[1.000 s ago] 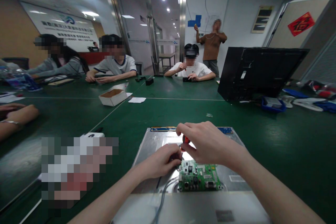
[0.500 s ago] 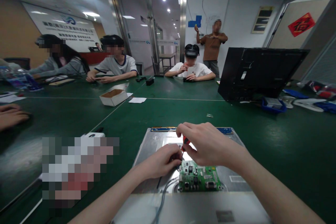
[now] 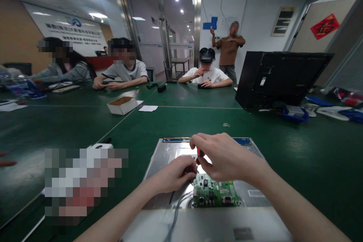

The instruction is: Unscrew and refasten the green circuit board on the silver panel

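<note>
My right hand (image 3: 219, 155) is closed around the red and black handle of a screwdriver (image 3: 200, 152), which stands roughly upright above a metal display panel (image 3: 159, 159). Beside its thin shaft, my left hand (image 3: 178, 172) has its fingers drawn together; what they hold, if anything, is hidden. Both hands are at the far left corner of a green circuit board (image 3: 217, 193) lying on the panel. Grey cables (image 3: 176, 211) run from the board's left side toward me. A blue strip board (image 3: 244, 141) lines the panel's far edge.
A large black monitor (image 3: 280, 79) stands at the right, with a blue tray (image 3: 295, 115) by it. An open white box (image 3: 122, 106) and paper (image 3: 148, 108) lie farther off. A blurred-out item (image 3: 85, 181) is at my left. Co-workers sit across the green table (image 3: 184, 121).
My hands stay nearly in place on the screwdriver, with my right hand shifting very slightly. At the far left, another person's hands have drawn back almost out of view.
</note>
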{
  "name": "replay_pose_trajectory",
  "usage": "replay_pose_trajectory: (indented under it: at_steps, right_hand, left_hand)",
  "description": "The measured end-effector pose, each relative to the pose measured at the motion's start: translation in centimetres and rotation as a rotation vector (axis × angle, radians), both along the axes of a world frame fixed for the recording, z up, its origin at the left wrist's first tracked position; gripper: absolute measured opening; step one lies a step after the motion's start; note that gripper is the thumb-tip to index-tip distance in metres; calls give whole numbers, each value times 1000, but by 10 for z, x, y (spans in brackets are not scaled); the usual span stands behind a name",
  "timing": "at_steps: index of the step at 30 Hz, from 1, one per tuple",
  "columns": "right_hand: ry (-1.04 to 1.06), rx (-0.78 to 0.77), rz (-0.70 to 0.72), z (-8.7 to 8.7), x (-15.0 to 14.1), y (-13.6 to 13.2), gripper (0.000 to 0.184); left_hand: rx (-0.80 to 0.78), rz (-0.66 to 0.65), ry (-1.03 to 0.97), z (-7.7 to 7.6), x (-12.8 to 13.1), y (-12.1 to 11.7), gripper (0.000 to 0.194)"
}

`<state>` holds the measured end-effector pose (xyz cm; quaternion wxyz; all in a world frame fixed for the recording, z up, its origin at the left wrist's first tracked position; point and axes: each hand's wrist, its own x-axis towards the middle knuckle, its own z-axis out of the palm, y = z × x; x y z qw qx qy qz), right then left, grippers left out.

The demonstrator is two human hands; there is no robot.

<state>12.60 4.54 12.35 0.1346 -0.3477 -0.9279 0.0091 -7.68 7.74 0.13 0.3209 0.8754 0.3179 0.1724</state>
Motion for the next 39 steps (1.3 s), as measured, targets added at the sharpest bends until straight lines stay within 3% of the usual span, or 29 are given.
replay_pose_trajectory:
  at_steps: [6,18,23,39]
  right_hand:
    - [-10,25,-57,-3,-2,3,11]
    - [-18,10,-9,1,-2,-2,18]
    - [-24,38,-47,-1,-3,2,10]
    - [-7,31,-38,-1,-3,1,16]
  left_hand:
    - [11,0,-4,4,0,-2,6]
    - [-43,-6,-21,-2,0,0,6]
    - [-19,-6,-9,3,1,-1,6]
    - [-5,2,2,6,1,-3,3]
